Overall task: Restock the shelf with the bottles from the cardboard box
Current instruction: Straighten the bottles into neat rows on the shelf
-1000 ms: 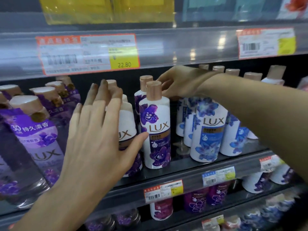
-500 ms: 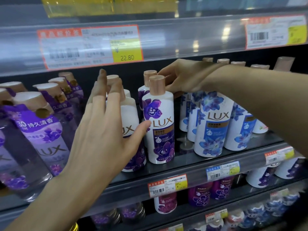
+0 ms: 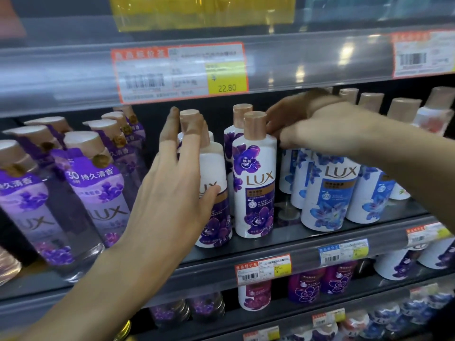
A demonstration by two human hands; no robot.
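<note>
My left hand (image 3: pixel 170 193) wraps a white-and-purple LUX bottle (image 3: pixel 214 217) on the middle shelf (image 3: pixel 270 247), thumb on its label and fingers up behind its cap. Right beside it stands another purple LUX bottle (image 3: pixel 256 183), upright and free. My right hand (image 3: pixel 320 126), blurred, is closed over the top of the front blue LUX bottle (image 3: pixel 330 193), its fingertips close to the free purple bottle's shoulder. The blue bottle's cap is hidden under that hand. No cardboard box is in view.
Clear purple LUX bottles (image 3: pixel 98 193) crowd the shelf's left part. More blue and white bottles (image 3: pixel 369 193) stand at the right. A price-tag rail (image 3: pixel 179 72) of the shelf above hangs close over the caps. Lower shelves (image 3: pixel 305 286) hold more bottles.
My left hand's fingers have slid higher up behind the bottle's cap. My right hand has shifted slightly on the blue bottles and is now blurred. The bottles stay upright in place.
</note>
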